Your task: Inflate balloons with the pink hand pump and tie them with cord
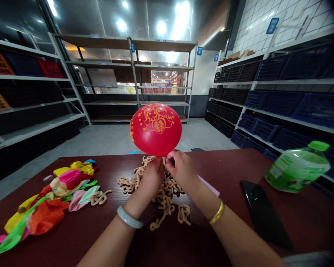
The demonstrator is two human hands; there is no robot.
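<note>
A red inflated balloon (pixel 156 139) with a yellow printed pattern stands up above my two hands. My left hand (pixel 153 174) is closed just under it, at the balloon's neck, with the fingertips mostly hidden. Beside it my right hand (pixel 182 167) pinches at the same neck with thumb and forefinger. The neck itself is largely covered by the fingers. Beneath and around both hands lies a heap of tan curled cords (pixel 165 204), with one small bundle (pixel 184 214) apart at the front.
Uninflated balloons (pixel 48 211) in several colours lie on the left of the dark red table (pixel 100 241). A black phone (pixel 264 213), a green-capped bottle (pixel 297 167) and a pale purple strip (pixel 209 186) are on the right. Shelves with crates (pixel 284 102) stand beyond.
</note>
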